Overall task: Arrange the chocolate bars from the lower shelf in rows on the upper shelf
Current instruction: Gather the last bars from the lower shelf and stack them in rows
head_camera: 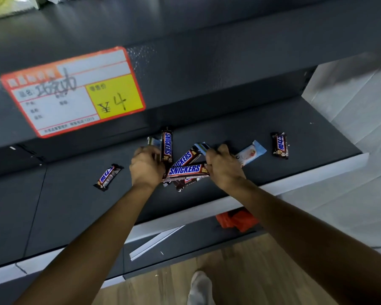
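Observation:
Several Snickers bars (186, 170) lie bunched together in the middle of the dark lower shelf (75, 205). My left hand (146, 166) curls round the left end of the bunch, beside an upright bar (167, 144). My right hand (223, 165) grips the right end of the front bar. One small bar (107, 177) lies alone to the left, another (280, 145) to the right. A pale blue wrapper (250, 154) lies just right of my right hand. The upper shelf (207, 23) is a dark surface above.
A large price label (73, 91) marked ¥4 hangs on the upper shelf's front edge. Yellow packaging (2, 5) sits at the top left. An orange bag (237, 220) lies on the shelf below. Wooden floor and my foot (199, 287) show at the bottom.

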Demonstrator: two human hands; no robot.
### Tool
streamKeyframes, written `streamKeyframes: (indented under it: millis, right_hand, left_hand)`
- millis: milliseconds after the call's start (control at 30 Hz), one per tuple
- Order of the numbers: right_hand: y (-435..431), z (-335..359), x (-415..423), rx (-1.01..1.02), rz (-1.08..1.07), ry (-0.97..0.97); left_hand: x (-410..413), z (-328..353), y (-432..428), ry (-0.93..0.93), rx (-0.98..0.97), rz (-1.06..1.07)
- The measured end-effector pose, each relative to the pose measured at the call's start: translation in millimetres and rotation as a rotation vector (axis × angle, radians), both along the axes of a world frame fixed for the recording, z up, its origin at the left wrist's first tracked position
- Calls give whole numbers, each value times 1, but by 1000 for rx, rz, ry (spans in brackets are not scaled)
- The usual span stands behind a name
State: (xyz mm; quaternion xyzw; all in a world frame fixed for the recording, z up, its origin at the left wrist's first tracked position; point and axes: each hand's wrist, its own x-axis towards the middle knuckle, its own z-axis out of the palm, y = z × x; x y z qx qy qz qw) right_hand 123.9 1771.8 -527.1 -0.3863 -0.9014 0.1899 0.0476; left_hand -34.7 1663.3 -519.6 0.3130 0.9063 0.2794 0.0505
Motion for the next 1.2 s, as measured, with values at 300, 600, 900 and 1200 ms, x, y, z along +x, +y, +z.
streamKeyframes:
  millis: [300, 600, 900, 1200]
  right_hand:
    - [-11, 53, 36, -118, 3, 218]
    - [-40, 139, 76, 56, 75, 166]
    - [-69, 233, 139, 211, 6, 332]
    - [-64, 325, 161, 98, 41, 707]
  left_hand:
    - [15, 39, -31, -270, 297, 209]
    - [67, 107, -57, -538, 277, 99]
    - [140, 205, -77, -708, 287, -187]
    - [148, 319, -79, -968, 731, -149]
